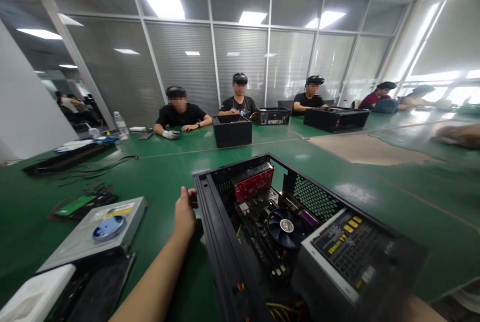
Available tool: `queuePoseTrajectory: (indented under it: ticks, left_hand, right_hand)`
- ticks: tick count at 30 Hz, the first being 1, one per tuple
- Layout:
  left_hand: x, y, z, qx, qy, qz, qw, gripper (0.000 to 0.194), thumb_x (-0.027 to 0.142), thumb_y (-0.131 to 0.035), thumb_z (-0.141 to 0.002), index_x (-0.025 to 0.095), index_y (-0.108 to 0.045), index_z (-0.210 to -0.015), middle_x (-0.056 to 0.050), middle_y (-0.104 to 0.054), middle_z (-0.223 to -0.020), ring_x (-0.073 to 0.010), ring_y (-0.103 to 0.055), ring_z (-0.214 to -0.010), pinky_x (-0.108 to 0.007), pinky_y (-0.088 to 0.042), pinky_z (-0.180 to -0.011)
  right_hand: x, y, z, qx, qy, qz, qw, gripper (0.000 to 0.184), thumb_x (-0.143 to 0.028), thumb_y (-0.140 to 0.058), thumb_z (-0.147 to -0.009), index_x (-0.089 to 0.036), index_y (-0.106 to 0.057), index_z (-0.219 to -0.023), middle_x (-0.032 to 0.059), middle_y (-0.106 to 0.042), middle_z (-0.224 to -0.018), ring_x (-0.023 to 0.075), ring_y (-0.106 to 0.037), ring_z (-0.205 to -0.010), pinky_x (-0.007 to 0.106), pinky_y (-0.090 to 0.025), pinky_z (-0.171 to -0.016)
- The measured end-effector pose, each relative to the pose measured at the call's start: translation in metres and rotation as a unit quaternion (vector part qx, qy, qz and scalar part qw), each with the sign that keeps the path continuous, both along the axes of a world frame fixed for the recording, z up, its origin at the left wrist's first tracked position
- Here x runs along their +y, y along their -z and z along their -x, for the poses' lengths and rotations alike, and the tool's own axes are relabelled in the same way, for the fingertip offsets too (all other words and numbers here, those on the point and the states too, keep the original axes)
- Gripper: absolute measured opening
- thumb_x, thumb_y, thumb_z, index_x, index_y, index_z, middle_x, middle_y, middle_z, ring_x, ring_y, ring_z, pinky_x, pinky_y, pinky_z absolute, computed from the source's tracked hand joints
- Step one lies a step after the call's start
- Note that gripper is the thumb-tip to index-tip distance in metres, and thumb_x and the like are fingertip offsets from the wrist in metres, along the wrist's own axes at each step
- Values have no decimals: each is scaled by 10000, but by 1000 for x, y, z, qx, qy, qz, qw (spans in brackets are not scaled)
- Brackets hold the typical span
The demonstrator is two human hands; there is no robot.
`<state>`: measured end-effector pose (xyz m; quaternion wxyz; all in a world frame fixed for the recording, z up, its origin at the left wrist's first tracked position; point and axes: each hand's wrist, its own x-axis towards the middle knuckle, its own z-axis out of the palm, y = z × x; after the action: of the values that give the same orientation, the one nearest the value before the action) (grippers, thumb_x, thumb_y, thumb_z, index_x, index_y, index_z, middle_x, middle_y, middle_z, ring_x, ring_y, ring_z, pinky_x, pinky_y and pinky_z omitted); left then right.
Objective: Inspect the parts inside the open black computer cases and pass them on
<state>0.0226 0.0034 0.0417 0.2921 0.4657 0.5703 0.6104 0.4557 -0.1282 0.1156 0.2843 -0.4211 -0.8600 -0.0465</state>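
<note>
An open black computer case (221, 242) lies on the green table in front of me. Inside it are a red expansion card (254, 182), a black cooler fan (287, 226) on the motherboard and a grey power supply (348, 247). My left hand (185, 214) reaches along the case's left wall. Its thumb rests at the far corner of the rim, and the fingers curl against the wall. Only a strip of what looks like my right forearm (423, 312) shows at the bottom right. That hand itself is out of sight.
A grey optical drive (97, 227), a black panel (93, 287) and a white block (33, 297) lie at my left. Behind them are a green circuit board (75, 205) and cables. Several seated people work on other black cases (232, 131) across the table (161, 172).
</note>
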Motion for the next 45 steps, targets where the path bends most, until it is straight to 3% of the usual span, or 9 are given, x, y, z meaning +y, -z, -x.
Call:
queuePoseTrajectory:
  ticks: [2, 4, 9, 14, 21, 24, 29, 38, 45]
  left_hand:
    - [9, 6, 14, -31, -4, -14, 999, 739, 784, -295, -859, 166, -695, -925, -95, -733, -915, -246, -670, -846, -353, -496, -715]
    - [19, 14, 31, -56, -24, -43, 997, 705, 758, -320, -876, 186, -665, -1101, -109, -707, -1141, -261, -654, -1040, -363, -495, -796]
    - [33, 32, 76, -69, -140, -118, 981, 560, 640, -367, -933, 262, -531, -1312, -92, -601, -1355, -228, -578, -1202, -344, -444, -884]
    - [38, 42, 91, -90, -251, -115, 957, 502, 599, -390, -929, 229, -556, -1225, -79, -655, -1188, -211, -628, -1028, -324, -439, -790]
    - [38, 35, 72, -10, -151, -105, 983, 445, 555, -432, -937, 204, -574, -1170, -85, -645, -1168, -222, -613, -1056, -365, -445, -912]
    - [36, 33, 68, -2, -132, -95, 987, 423, 541, -440, -934, 201, -583, -1140, -88, -646, -1161, -230, -614, -1067, -377, -450, -938]
    - [36, 34, 67, 7, -92, -89, 992, 394, 536, -474, -913, 207, -603, -1088, -82, -662, -1117, -243, -613, -1083, -387, -451, -953]
    - [43, 41, 62, 72, -63, -89, 991, 378, 498, -645, -812, 206, -607, -1050, -55, -652, -966, -223, -634, -864, -387, -495, -841]
    - [26, 28, 40, 166, -33, -85, 982, 278, 402, -672, -774, 216, -655, -980, -55, -681, -923, -223, -630, -801, -362, -492, -741]
  right_hand:
    - [-11, 34, 41, -14, -14, 37, 999, 641, -726, -524, -643, -589, -577, -1267, 31, -715, -1143, 409, -626, -1116, 615, -582, -688]
    - [-4, 45, 74, -57, -20, 110, 992, 455, -720, -487, -748, -494, -741, -1051, 103, -752, -926, 398, -690, -908, 593, -577, -723]
    - [93, 21, 158, -204, -17, 173, 963, 713, -675, -301, -939, -200, -799, -751, 171, -716, -694, 331, -687, -677, 515, -523, -719]
    - [225, 24, 262, -163, 28, 151, 975, 733, -661, -282, -968, -97, -750, -985, 211, -720, -1002, 348, -667, -1013, 455, -461, -903]
    - [313, 64, 327, -107, 38, 233, 966, 894, -631, -456, -939, -44, -184, -1557, 277, -209, -1594, 371, -273, -1452, 465, -261, -1131]
    - [310, 72, 322, -79, 43, 244, 966, 765, -559, -276, -1017, 14, -230, -1522, 307, -298, -1546, 345, -332, -1425, 447, -317, -1096]
    - [256, 69, 281, -56, -13, 213, 975, 553, -509, -335, -1023, -134, -465, -1409, 166, -527, -1430, 255, -472, -1325, 356, -354, -1075]
    - [121, 78, 122, 32, -87, 277, 956, 484, -546, -495, -942, -249, -600, -1309, 102, -562, -1405, 260, -505, -1307, 410, -381, -1116]
    - [126, 87, 50, 318, -31, 279, 906, 505, -601, -521, -895, -251, -583, -1254, 156, -613, -1290, 317, -592, -1176, 501, -452, -1025]
